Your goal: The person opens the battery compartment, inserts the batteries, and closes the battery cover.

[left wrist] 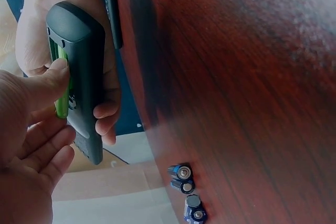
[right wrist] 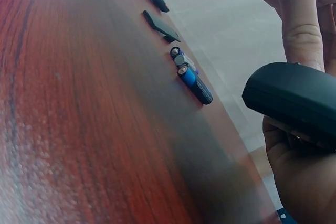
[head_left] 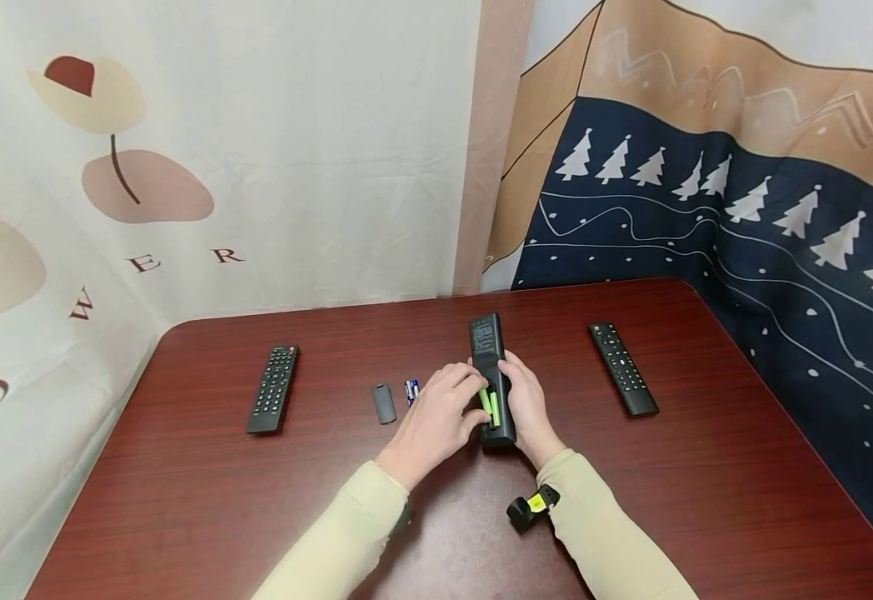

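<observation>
My right hand grips a black remote control back side up, above the table, with its battery bay uncovered. Two green batteries show at the bay. One green battery lies in it; beside it, a second green battery sits slightly tilted, pinched between thumb and fingers of my left hand. From the left wrist view, the thumb presses along the green battery, whose end sticks out past the bay's edge. The right wrist view shows only the remote's end, the bay hidden.
Several blue batteries lie left of the hands, beside a dark grey battery cover. Another black remote lies at the left of the brown table, and one more remote at the right. Printed curtains hang behind.
</observation>
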Available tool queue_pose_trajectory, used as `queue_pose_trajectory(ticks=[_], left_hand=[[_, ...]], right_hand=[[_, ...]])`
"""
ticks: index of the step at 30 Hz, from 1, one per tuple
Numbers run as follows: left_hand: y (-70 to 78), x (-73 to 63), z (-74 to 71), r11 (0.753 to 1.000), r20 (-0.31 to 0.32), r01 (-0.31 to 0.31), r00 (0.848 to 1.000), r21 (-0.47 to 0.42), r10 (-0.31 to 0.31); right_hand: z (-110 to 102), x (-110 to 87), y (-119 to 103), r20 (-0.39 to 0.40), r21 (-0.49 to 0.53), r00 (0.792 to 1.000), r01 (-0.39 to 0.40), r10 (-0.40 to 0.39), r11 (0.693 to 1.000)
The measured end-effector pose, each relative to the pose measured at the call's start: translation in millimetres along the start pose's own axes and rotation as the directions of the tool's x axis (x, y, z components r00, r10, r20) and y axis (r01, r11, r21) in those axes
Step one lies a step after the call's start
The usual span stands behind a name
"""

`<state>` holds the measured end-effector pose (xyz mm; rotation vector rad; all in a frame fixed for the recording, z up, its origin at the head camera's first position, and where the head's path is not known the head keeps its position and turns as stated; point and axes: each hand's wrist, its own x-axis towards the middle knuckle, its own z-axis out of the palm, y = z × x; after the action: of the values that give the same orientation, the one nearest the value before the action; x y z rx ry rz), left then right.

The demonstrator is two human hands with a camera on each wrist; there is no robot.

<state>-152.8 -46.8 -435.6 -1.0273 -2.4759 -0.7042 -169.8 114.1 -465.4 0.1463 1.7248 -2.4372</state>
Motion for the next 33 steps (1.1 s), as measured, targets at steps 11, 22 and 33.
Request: queue_pose_trajectory(ticks=[11, 22, 33], left_hand=[[-0.7, -0.8, 2.0, 0.999, -0.012, -0.022, 1.000, -0.031, 0.022], [-0.4, -3.8, 4.0, 0.998, -0.042, -0.039, 0.998, -0.051, 0.037], [-0.2, -6.1, 2.7, 0.997, 0.002, -0.007, 1.000, -0.083, 0.008]], right_hand=[[0.7, 0.6, 0.7, 0.012, 0.003, 1.000, 0.022, -0.022, 1.000], [1.4, 0.6, -0.2, 0.034, 0.006, 0.999, 0.029, -0.029, 1.000], [2.5, 0.9, 1.1, 0.023, 0.044, 0.999, 0.046, -0.047, 0.998]])
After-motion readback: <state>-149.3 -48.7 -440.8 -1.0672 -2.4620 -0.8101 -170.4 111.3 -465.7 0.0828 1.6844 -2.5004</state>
